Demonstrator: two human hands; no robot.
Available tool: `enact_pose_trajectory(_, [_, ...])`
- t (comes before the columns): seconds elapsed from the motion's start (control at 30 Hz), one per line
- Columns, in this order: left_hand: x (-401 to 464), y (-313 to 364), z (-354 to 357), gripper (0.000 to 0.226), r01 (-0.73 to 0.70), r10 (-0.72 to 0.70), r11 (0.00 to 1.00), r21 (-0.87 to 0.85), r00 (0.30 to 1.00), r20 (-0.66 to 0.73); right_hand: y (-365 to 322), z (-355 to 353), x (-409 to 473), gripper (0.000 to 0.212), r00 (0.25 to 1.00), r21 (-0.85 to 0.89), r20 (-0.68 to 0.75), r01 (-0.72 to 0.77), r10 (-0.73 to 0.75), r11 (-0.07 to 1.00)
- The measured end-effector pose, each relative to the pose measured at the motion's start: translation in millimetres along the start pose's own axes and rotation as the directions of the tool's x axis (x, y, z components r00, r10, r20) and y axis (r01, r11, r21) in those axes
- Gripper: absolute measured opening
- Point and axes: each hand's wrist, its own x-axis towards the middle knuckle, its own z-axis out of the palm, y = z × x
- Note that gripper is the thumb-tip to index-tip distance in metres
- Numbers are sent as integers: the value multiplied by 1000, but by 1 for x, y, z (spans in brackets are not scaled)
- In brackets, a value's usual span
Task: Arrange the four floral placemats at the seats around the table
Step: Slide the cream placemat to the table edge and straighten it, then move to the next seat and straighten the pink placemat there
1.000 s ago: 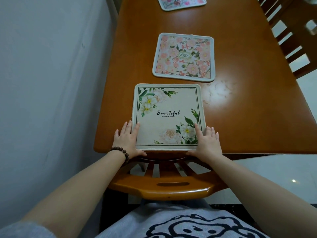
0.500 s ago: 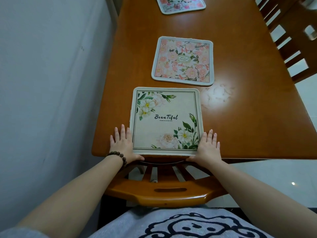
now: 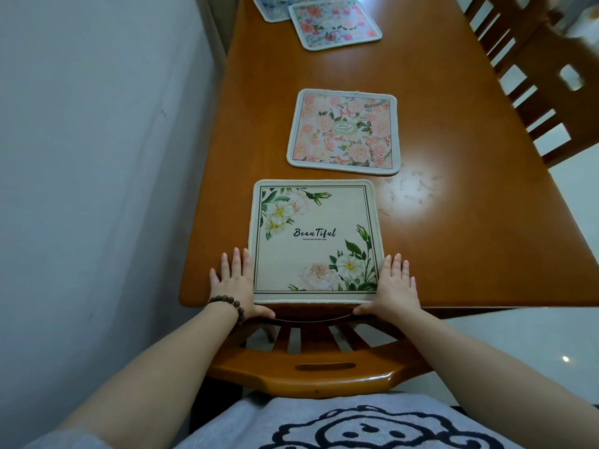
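A cream placemat [image 3: 312, 238] with white flowers and the word "Beautiful" lies flat at the near edge of the wooden table [image 3: 453, 205]. My left hand [image 3: 235, 283] rests flat against its left side and my right hand [image 3: 395, 285] against its right side, thumbs curled under the table's front edge. Just beyond lies a pink floral placemat [image 3: 345, 131]. At the far end a third pink-flowered placemat [image 3: 335, 24] overlaps a bluish one [image 3: 275, 6], which is partly cut off by the frame.
A wooden chair back [image 3: 311, 367] stands between me and the table. More wooden chairs [image 3: 534, 69] line the table's right side. A white wall [image 3: 97, 157] runs close along the left. A bright light glare sits on the tabletop right of the cream mat.
My fingers slid off the cream placemat's corners to lie flat beside its edges. The view tilted up, bringing the far placemats into sight.
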Motion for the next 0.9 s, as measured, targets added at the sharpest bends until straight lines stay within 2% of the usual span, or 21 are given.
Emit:
enact_pose_trajectory(0.1, [0,-2,-2,145,-2,1,999,-54,1000,-14,6,-7,3,148,999,49,45,13,-15,999])
enact_pose_trajectory(0.2, [0,12,-10,123,-36,26,997,-72,991,-128,11,-17,5,137,998,102,64,20,-26,995])
enact_pose_trajectory(0.33, [7,51,-32,96,-127,100,988,-87,959,-264,22,-28,6,116,1000,178,-7,18,-17,984])
enact_pose_trajectory(0.5, [17,115,-56,94,-246,230,969,-28,937,-262,54,-38,0,95,984,232,-133,-85,118,969])
enact_pose_trajectory(0.63, [15,168,-68,92,-332,327,943,25,910,-256,94,-49,-14,86,942,268,-232,-176,241,947])
enact_pose_trajectory(0.9, [-3,279,-83,88,-448,457,889,96,857,-237,182,-64,-43,78,871,365,-272,-299,408,882])
